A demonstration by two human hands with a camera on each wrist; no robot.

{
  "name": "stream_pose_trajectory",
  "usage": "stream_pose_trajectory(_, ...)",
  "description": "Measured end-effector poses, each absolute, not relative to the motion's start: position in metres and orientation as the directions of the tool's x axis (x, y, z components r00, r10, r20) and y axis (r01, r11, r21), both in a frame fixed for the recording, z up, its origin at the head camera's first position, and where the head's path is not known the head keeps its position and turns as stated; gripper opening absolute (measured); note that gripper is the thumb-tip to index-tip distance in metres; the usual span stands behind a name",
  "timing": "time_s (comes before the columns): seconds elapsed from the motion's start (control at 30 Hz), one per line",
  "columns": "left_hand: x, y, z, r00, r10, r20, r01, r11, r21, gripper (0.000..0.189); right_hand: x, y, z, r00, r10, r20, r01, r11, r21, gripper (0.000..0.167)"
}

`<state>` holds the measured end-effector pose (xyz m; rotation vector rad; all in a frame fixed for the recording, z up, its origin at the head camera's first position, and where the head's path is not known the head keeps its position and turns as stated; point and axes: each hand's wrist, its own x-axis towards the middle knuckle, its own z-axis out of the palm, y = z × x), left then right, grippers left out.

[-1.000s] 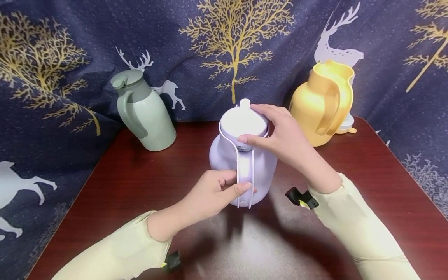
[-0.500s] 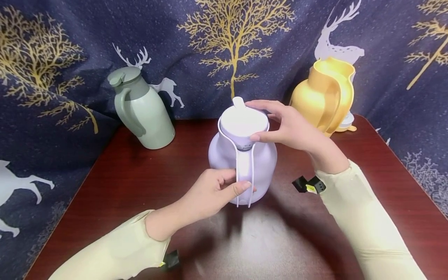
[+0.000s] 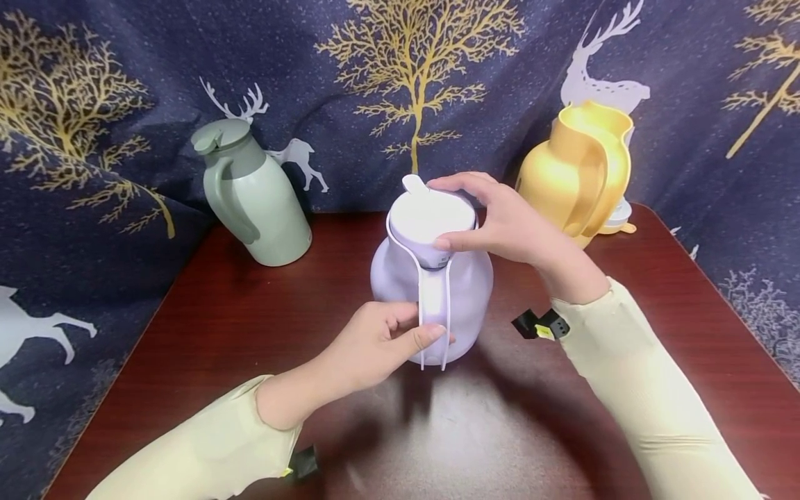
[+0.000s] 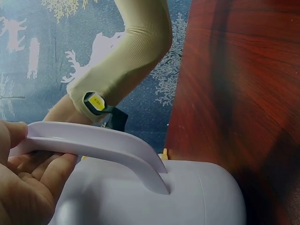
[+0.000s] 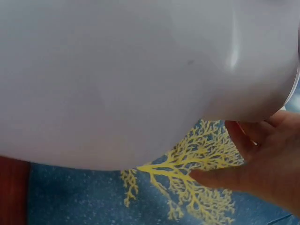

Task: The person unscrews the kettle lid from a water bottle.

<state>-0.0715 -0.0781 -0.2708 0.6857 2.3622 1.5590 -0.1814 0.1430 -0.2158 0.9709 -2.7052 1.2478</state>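
Lilac jug [image 3: 467,298] on tbl [image 3: 300,298], navy bkdrp [image 3: 300,48]

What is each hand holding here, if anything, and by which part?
The left hand holds the lavender jug by its handle; the right hand grips the white lid by its edge, thumb on the near side.

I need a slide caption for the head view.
Left grip on the handle of a lilac jug, right grip on its lid.

Lilac jug [image 3: 471,298] smooth plastic; table [image 3: 250,326] glossy wood.
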Motion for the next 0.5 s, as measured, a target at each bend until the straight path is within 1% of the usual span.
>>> stream_pose_trajectory(0.07, -0.071, -0.078, -0.270, -0.865, 0.498, 0.066, 0.257, 0.324, 0.911, 0.023, -0.184, 0.143, -0.217, -0.801, -0.542, 0.254, -0.541, 0.473, -0.696, 0.068)
stream_pose_trajectory(0.17, -0.071, -0.078, -0.269, -0.866, 0.495, 0.067, 0.257, 0.325, 0.910, 0.023, -0.193, 0.147, -0.218, -0.760, -0.605, 0.237, -0.553, 0.411, -0.725, 0.069)
stream_pose_trajectory(0.23, -0.072, -0.078, -0.269, -0.866, 0.496, 0.065, 0.253, 0.321, 0.913, 0.023, -0.200, 0.150, -0.219, -0.724, -0.659, 0.205, -0.528, 0.339, -0.779, 0.071)
stream_pose_trajectory(0.37, -0.072, -0.078, -0.269, -0.863, 0.502, 0.060, 0.242, 0.306, 0.921, 0.024, -0.215, 0.153, -0.219, -0.631, -0.762, 0.144, -0.448, 0.206, -0.870, 0.076)
stream_pose_trajectory(0.43, -0.071, -0.078, -0.269, -0.862, 0.503, 0.063, 0.243, 0.300, 0.923, 0.025, -0.220, 0.154, -0.219, -0.592, -0.796, 0.126, -0.427, 0.177, -0.887, 0.078)
stream_pose_trajectory(0.5, -0.071, -0.078, -0.269, -0.863, 0.500, 0.068, 0.245, 0.298, 0.923, 0.025, -0.224, 0.154, -0.220, -0.568, -0.812, 0.133, -0.433, 0.157, -0.888, 0.081)
